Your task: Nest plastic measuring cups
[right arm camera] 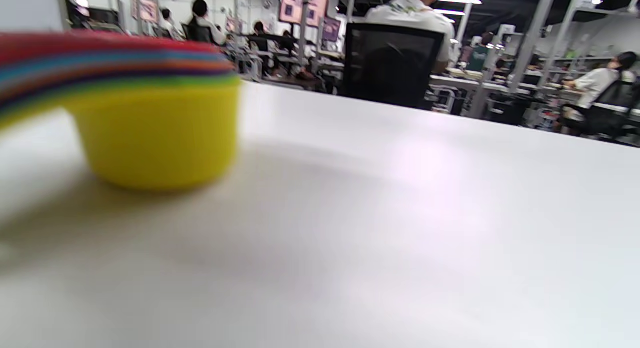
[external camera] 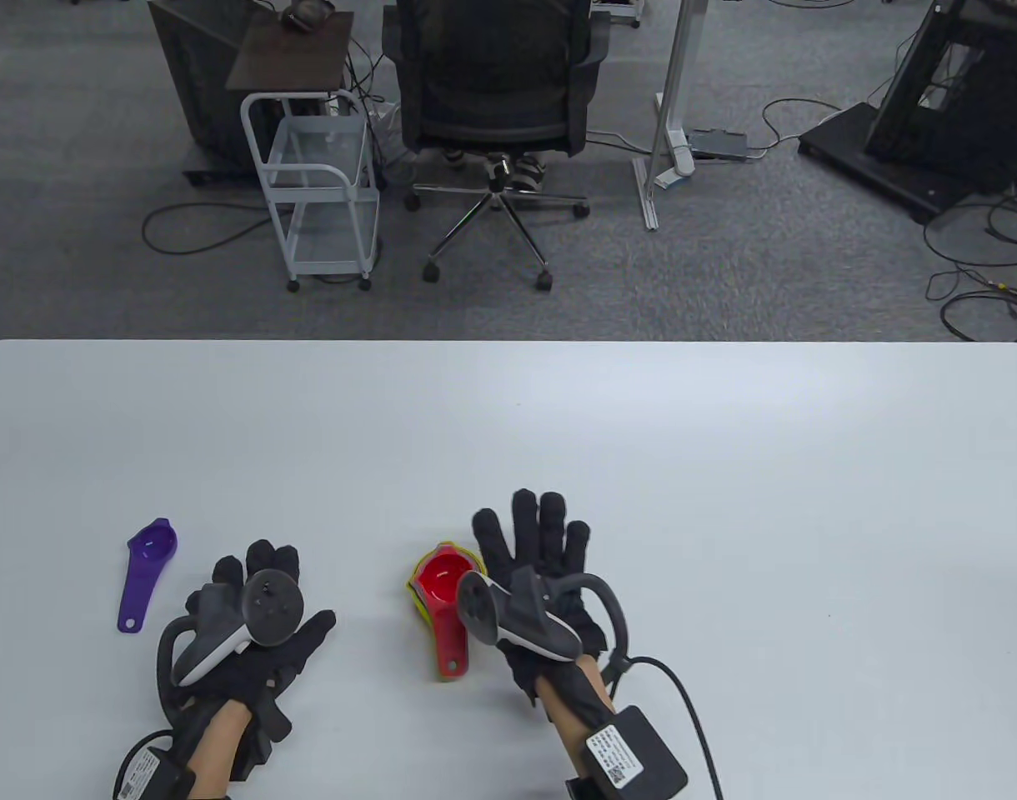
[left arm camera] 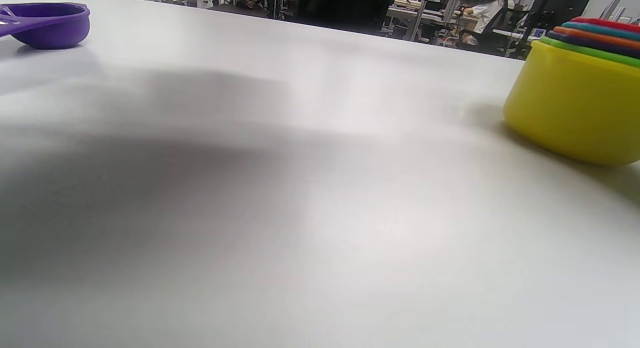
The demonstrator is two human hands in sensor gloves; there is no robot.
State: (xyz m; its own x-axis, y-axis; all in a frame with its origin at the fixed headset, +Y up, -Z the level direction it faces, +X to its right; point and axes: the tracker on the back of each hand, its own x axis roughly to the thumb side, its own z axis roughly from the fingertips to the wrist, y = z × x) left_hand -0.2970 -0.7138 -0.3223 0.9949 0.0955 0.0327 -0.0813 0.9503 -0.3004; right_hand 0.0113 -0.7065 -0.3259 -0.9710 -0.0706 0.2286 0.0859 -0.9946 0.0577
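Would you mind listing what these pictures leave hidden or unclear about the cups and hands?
- Nested stack: its right side is hidden behind the right hand in the table view; contact cannot be judged.
- Stack in the right wrist view: blurred and cut off by the left edge.
- Purple cup: handle cut off by the left wrist view's left edge.
- Left hand: fingers partly hidden under its tracker.

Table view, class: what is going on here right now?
A person in sensor gloves is nesting plastic measuring cups on a white table. A stack of nested cups, yellow outermost and red on top, sits near the right hand, whose fingers are spread flat beside it. One purple cup lies apart on the table, to the left of the left hand. Neither hand holds a cup, so the purple one is not yet in the stack.
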